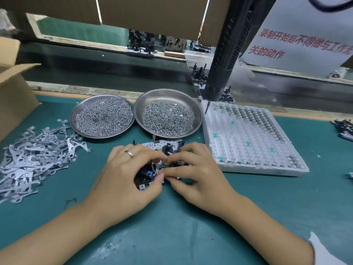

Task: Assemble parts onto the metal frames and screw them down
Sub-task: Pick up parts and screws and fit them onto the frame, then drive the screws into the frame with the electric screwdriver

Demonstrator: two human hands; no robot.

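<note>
Head view: a metal frame (162,148) is shown lying on the green desk (172,226), just in front of two steel dishes. The left hand (131,175) is curled round the frame's near-left corner, its grip pinching the dark fitted parts there; the right hand (193,169) meets it from the right, fingertips pressed together on a small part at the frame's middle. What that part is cannot be made out.

For the step in hand, judged to be seating a part before screwing, the frame is best held flat and steady by the left hand while the part is aligned squarely over its hole, so that no screw is later driven askew.

The left dish (101,116) and the right dish (168,114) are each heaped with small screws. The white foam tray (252,142) holds rows of small metal pieces along its far and right cells. Loose stamped levers (34,153) are piled on the left. An electric screwdriver (225,60) hangs above the tray.
</note>
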